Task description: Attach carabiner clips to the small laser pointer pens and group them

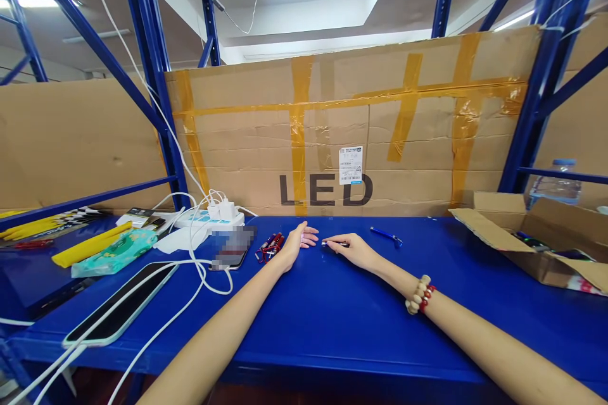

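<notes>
A blue bench [332, 323] runs under blue racking, with a taped cardboard sheet [351, 133] marked LED standing along its back edge.

My right hand [354, 250] lies on the bench with its fingers pinched narrow around a small dark pen-like piece [329, 243], whose end sticks out toward my left hand. A bead bracelet [418, 294] sits on that wrist. My left hand [298, 240] rests edge-down just beside the piece, fingers stretched and loosely open, holding nothing; its fingertips come near the piece, though I cannot tell if they touch it.

Just left of my left hand lies a small heap of red and dark pens [268, 247]. A blue pen [387, 236] lies alone to the right of my right hand, nearer the cardboard.

Further left, a phone [232, 254] lies flat, partly blurred, and behind it a white power strip [209, 218] carries white plugs. White cables [190, 285] trail from it across the bench and over its front edge, crossing a larger dark-screened phone [118, 304]. A green packet [114, 253] and a yellow strip [90, 245] lie at the far left.

At the far right stands an open carton [536, 234] with its flaps spread, and a water bottle [555, 186] stands behind it.
</notes>
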The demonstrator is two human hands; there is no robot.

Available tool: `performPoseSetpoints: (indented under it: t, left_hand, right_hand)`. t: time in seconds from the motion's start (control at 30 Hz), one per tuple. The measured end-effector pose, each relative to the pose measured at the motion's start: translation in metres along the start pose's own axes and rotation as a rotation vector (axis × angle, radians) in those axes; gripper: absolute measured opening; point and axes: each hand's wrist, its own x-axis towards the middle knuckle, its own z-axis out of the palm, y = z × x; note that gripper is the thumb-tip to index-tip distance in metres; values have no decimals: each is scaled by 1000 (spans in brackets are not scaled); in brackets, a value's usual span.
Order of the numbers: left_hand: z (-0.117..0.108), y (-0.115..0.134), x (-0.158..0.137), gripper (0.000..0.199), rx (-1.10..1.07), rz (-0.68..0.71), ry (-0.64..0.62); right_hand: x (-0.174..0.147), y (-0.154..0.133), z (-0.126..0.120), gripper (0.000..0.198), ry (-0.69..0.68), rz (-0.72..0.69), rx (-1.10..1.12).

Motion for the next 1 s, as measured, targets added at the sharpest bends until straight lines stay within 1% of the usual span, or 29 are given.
performPoseSetpoints:
  t: [0.1, 0.23, 0.33, 0.43, 0.57, 0.73, 0.83, 1.0]
  left_hand:
    - [1, 1, -1, 48, -5, -3, 6]
    - [1, 3, -2, 48, -1, -15, 11]
    - [2, 4, -3, 44, 5, -16, 6]
    - [2, 5, -5, 41, -1, -23, 13]
    - [2, 6, -6, 40, -16, -33, 13]
    - [2, 6, -4, 41, -15, -32, 21]
    - [3, 6, -5, 43, -8, -31, 15]
    - [3, 7, -7, 44, 6, -27, 14]
  right_hand:
    - [-1, 0, 0, 55, -12, -31, -39]
    - [-1, -2, -1, 58, -19, 1, -53]
    - [-1, -1, -2, 53, -27, 37, -58]
    - [-1, -1, -1, 50, -2, 60, -66]
    - [-1, -4, -1, 42, 6, 40, 2]
    - [-2, -4, 0, 36, -6, 12, 16]
    - [-2, 0, 0, 39, -1, -2, 22]
    - [-1, 2, 0, 56, -7, -15, -67]
